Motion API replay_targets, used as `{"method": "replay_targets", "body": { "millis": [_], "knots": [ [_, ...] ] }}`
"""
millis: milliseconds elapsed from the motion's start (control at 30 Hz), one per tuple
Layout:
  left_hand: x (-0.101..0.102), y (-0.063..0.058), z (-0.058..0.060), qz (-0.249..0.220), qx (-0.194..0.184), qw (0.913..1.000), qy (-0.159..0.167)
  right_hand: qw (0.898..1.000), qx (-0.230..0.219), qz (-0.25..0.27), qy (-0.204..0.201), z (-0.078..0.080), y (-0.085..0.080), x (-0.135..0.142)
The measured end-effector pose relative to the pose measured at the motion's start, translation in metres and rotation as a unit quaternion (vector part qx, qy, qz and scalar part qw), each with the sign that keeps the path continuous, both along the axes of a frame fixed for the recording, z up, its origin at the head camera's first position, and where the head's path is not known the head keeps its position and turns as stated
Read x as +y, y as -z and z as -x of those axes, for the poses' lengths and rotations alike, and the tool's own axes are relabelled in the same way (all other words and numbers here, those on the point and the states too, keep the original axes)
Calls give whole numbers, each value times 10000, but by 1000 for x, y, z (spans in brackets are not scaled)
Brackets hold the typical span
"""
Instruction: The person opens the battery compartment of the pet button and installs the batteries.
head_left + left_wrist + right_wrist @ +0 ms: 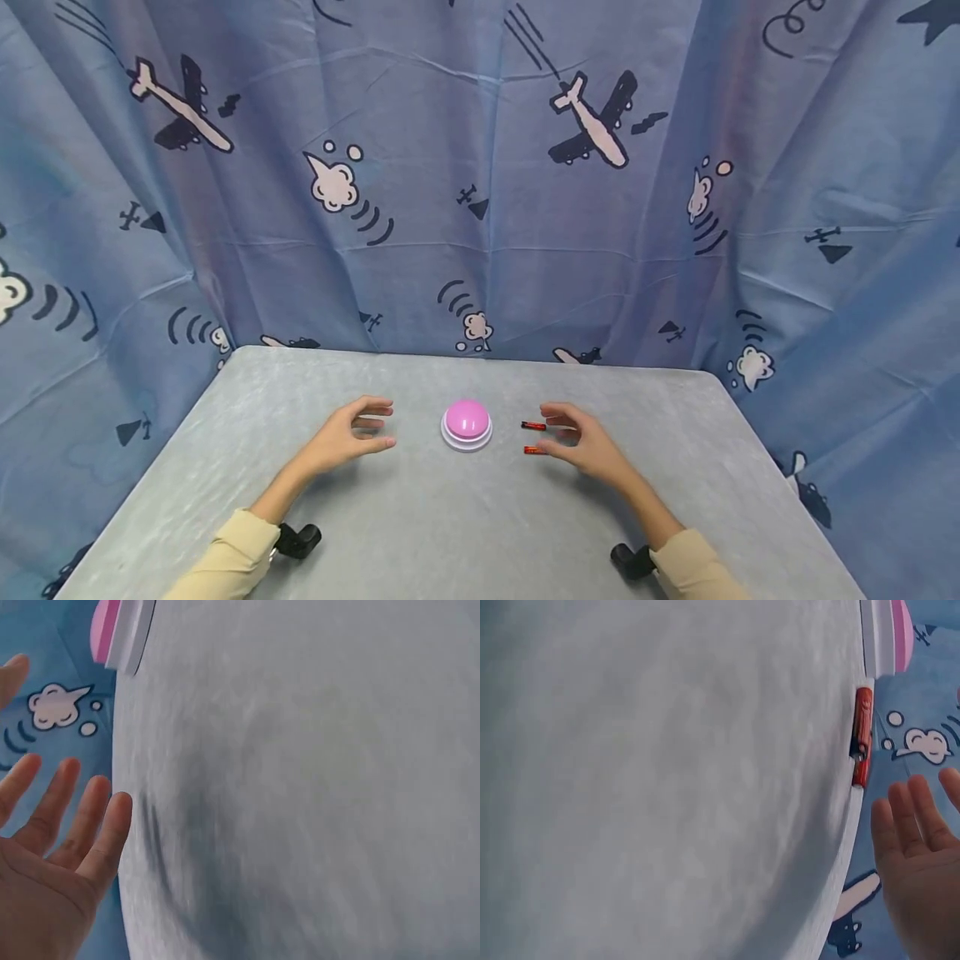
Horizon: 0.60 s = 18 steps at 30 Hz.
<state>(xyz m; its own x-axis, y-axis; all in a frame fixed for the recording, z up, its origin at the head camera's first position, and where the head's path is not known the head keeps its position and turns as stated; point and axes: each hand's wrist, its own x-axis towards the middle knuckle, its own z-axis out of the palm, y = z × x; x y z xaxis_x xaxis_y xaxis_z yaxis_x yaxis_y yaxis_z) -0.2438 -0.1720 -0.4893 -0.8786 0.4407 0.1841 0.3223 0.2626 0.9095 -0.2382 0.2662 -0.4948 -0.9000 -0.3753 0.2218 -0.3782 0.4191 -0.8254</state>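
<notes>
A round pink push button (467,419) with a white base sits on the grey table, between the two hands. To its left my left hand (354,435) hovers with fingers spread and thumb apart, holding nothing; the left wrist view shows its palm and loosely bent fingers (88,814). Two small red and black batteries lie right of the button, a far one (533,426) and a near one (534,451). Over their right ends my right hand (581,442) is held with relaxed fingers, partly hiding the near battery. In the right wrist view the batteries (862,720) overlap beyond the fingers.
The pale grey table (450,533) has rounded far corners. Behind it and along both sides hangs a blue curtain (420,275) printed with planes and clouds. A black wrist camera (298,542) is strapped to the left wrist, another (632,562) to the right.
</notes>
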Motion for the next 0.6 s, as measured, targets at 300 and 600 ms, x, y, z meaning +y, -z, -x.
{"method": "replay_targets", "body": {
  "millis": [300,600],
  "knots": [
    [26,6,11,204,16,9998,30,10000,-6,-43,-62,10,0,-22],
    [49,9,22,440,235,9985,225,9992,-172,-266,-258,21,-4,-37]
  ]
}}
